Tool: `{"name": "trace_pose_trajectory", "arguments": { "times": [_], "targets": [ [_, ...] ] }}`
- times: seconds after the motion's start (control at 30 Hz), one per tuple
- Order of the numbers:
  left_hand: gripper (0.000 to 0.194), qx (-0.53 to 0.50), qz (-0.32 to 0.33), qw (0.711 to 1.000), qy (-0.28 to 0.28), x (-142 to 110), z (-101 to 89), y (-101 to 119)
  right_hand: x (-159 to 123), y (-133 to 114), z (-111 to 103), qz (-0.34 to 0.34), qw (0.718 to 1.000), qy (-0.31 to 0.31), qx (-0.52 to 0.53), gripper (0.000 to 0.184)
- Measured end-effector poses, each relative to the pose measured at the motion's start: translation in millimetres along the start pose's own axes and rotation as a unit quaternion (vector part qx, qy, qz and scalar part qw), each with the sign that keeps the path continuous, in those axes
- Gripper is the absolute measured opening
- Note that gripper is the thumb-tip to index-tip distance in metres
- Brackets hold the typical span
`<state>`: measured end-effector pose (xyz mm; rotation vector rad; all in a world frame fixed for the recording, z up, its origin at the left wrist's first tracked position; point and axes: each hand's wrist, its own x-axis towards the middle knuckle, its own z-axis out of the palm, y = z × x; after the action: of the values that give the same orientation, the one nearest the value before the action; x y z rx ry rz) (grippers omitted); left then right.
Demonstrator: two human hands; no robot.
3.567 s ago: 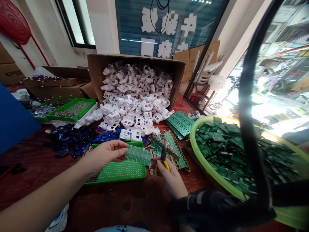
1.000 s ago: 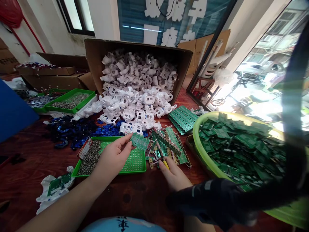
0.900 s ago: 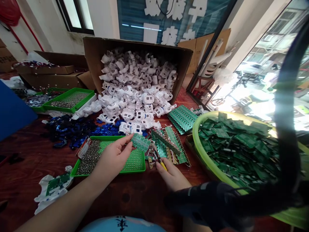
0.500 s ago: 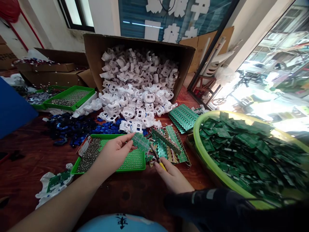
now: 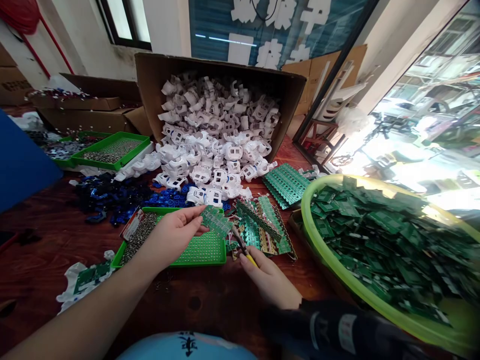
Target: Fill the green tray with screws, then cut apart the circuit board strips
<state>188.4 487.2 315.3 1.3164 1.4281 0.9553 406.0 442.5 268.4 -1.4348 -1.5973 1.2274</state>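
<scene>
My left hand (image 5: 176, 232) pinches one end of a green circuit board panel (image 5: 216, 221) between thumb and fingers, above a green tray (image 5: 204, 250). Closed around the yellow handle of a pair of pliers (image 5: 243, 246) is my right hand (image 5: 270, 277). The metal jaws point up and left, at the panel's right end; whether they grip it I cannot tell. Just beyond the pliers lies a stack of circuit board panels (image 5: 258, 227), green and tan with notched edges. Small metal screws (image 5: 140, 237) heap in the tray's left part.
White plastic shells (image 5: 213, 145) spill from a cardboard box (image 5: 294, 100) at the back. A yellow-green basin (image 5: 313, 235) full of circuit boards stands on the right. More panels (image 5: 287, 185) lie behind it. Blue parts (image 5: 112, 197) and another green tray (image 5: 133, 157) are at left.
The circuit board panel has shifted slightly left with my left hand. The pliers' jaws have moved a little left too, staying near its right end. The view has shifted slightly.
</scene>
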Motion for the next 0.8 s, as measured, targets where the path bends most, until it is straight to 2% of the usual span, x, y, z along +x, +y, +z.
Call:
{"name": "trace_pose_trajectory", "arguments": {
  "times": [0.2, 0.47, 0.6, 0.8],
  "targets": [
    [0.044, 0.02, 0.02, 1.0, 0.003, -2, -0.2, 0, 1, 3, 2, -0.006, 1.0, -0.018, 0.006, 0.039],
    [0.045, 0.047, 0.014, 0.999, 0.007, -5, -1.1, 3, 4, 5, 1, 0.009, 1.0, -0.027, -0.004, 0.039],
    [0.045, 0.059, 0.011, 0.998, -0.007, -6, 0.8, 5, 3, 2, 2, -0.004, 0.998, -0.057, 0.008, 0.039],
    [0.046, 0.098, -0.006, 0.995, -0.024, -12, 3.1, 13, 3, 2, 3, -0.01, 0.998, -0.063, -0.009, 0.038]
  ]
}}
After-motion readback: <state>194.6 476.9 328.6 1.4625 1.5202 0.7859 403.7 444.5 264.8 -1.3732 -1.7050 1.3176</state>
